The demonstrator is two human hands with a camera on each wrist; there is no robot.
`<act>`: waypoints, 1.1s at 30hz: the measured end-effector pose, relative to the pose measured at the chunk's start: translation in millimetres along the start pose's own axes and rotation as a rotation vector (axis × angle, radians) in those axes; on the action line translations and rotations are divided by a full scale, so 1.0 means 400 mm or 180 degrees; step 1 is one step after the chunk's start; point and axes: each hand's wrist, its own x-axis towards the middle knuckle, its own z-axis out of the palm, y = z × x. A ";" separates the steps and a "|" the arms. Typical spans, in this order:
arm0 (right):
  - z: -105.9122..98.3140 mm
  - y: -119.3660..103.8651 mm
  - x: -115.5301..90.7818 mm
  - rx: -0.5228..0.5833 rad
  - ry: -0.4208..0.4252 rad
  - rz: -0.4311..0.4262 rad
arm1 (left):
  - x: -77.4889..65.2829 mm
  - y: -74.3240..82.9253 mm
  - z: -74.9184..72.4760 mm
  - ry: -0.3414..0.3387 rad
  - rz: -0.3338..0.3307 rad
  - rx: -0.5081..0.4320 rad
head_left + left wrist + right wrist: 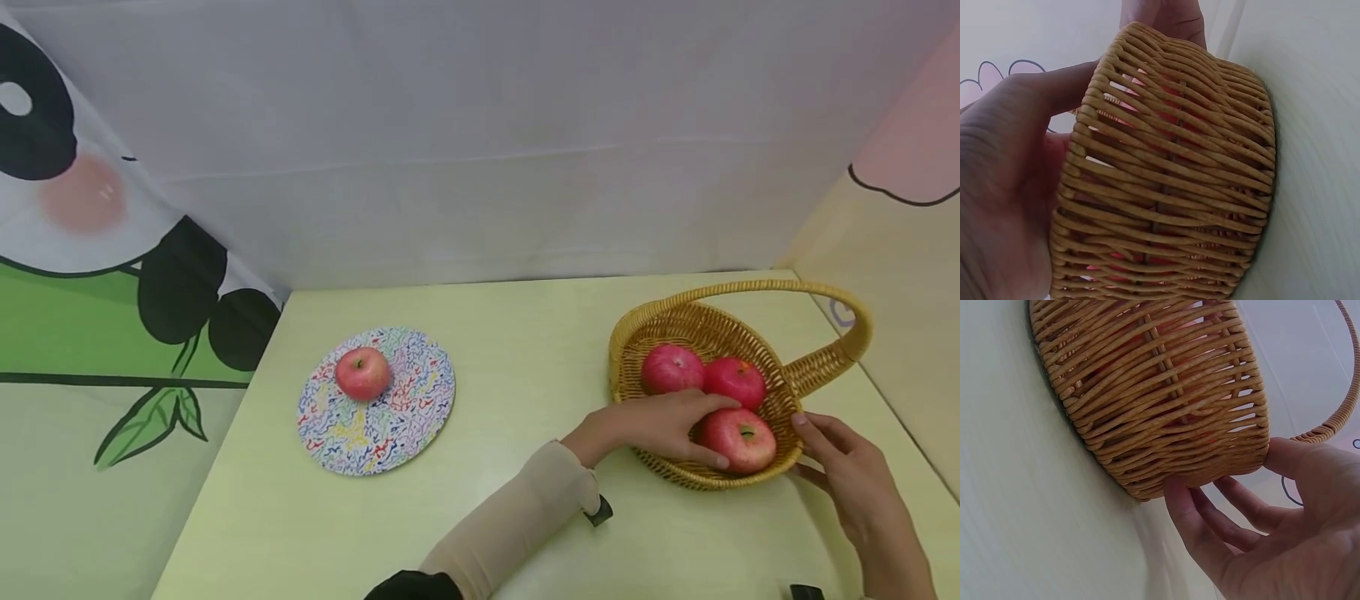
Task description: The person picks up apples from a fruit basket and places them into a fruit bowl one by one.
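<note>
A wicker basket (pixel 671 471) with a tall arched handle stands at the right of the table and holds three red apples. My left hand (pixel 663 425) reaches over its near left rim, thumb and fingers spread round the front apple (pixel 746 450). Two more apples, one at the back left (pixel 670 368) and one at the back right (pixel 738 379), lie behind it. At the basket's right side, my right hand (pixel 855 471) pinches the rim, thumb on top and fingers against the outer wall. In the left wrist view, the woven wall (pixel 1166 169) hides most of the apples.
A round plate (pixel 408 429) with a multicoloured squiggle pattern lies on the left of the pale table (pixel 525 350), with a single apple (pixel 363 373) on it. A white cloth wall rises behind the table, and printed panels stand at both sides.
</note>
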 end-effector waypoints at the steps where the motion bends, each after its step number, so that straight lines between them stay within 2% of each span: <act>1: 0.001 0.001 -0.001 0.0005 0.0006 0.0010 | 0.001 0.000 0.003 -0.0007 -0.0003 0.0013; 9: 0.008 0.000 -0.009 -0.0081 0.0103 -0.0037 | 0.010 0.007 0.014 0.0011 0.0011 0.0126; 14: 0.007 -0.010 -0.009 -0.0162 0.0150 -0.0032 | 0.016 0.016 0.015 0.0011 -0.0052 0.0236; 21: 0.002 -0.015 -0.007 -0.0221 0.0201 -0.0010 | 0.022 0.023 0.013 -0.0035 -0.0084 0.0253; 27: 0.002 -0.014 -0.003 -0.0192 0.0151 -0.0053 | 0.030 0.027 0.019 -0.0025 -0.0129 0.0306; 33: 0.000 -0.008 0.000 -0.0115 0.0029 -0.0067 | 0.031 0.034 0.033 0.0094 -0.0206 0.0546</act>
